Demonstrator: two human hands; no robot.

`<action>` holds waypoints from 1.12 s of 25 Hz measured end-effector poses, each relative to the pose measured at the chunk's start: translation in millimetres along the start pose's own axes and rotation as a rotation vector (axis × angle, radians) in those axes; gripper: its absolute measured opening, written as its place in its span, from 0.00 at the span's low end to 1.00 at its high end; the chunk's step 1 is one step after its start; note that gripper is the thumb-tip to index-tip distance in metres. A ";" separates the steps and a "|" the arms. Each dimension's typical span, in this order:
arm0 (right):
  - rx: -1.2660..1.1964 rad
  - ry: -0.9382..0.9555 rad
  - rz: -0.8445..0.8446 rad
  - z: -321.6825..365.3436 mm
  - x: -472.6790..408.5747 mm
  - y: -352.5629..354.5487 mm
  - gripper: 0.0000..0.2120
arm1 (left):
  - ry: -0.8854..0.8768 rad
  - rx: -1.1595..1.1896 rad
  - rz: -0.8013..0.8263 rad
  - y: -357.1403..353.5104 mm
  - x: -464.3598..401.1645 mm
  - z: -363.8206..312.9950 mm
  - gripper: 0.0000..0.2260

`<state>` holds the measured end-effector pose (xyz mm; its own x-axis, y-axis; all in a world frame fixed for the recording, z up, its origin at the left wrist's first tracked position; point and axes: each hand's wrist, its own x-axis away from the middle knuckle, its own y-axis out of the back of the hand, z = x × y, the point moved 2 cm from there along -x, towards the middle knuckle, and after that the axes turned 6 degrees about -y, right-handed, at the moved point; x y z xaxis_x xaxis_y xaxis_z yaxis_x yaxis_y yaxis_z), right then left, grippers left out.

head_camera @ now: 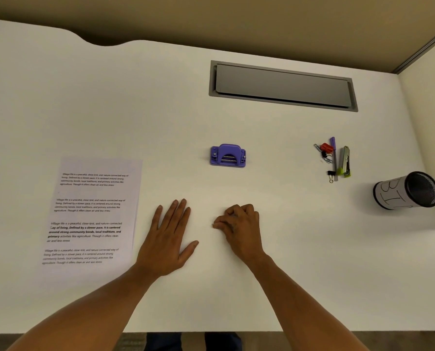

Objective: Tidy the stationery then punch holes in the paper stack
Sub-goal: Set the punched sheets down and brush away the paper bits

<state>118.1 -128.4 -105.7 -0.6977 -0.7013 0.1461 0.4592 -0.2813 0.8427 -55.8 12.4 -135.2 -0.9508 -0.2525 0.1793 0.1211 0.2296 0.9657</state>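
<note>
Lying left of hands [201,233], seemingly several sheets: paper stack [90,219]

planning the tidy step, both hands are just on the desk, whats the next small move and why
Probably reach the right hand to the loose pile of clips, purple pen and green stapler. Nothing is held, the pile lies beside the black mesh pen cup on that side, and tidying comes before punching.

office | white desk [262,287] with cable-tray hatch [282,84] | partition wall [424,97] | stationery
</note>
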 end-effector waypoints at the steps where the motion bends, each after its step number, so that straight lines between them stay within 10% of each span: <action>1: 0.021 0.000 0.006 2.8 0.8 -0.9 0.07 | 0.002 0.000 0.003 0.4 -0.1 0.2 0.38; 5: -0.151 -0.134 0.038 4.2 6.2 6.0 0.06 | 0.000 0.005 0.011 2.2 -0.7 -0.4 0.38; 14: -1.347 -0.936 -0.140 -34.3 44.4 61.4 0.06 | 0.004 0.006 0.032 4.5 0.7 0.1 0.37; 18: -1.630 -0.922 -0.332 -66.8 39.5 122.0 0.02 | -0.014 0.010 0.006 1.2 2.4 3.7 0.38; 28: -1.155 -1.003 -0.964 -189.2 5.6 306.3 0.04 | -0.053 0.025 -0.052 -0.5 2.6 5.2 0.38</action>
<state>358.8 -342.3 55.2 -0.7521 0.4629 0.4691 -0.4600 -0.8785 0.1293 -59.9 16.5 -136.1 -0.9694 -0.2151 0.1184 0.0647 0.2412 0.9683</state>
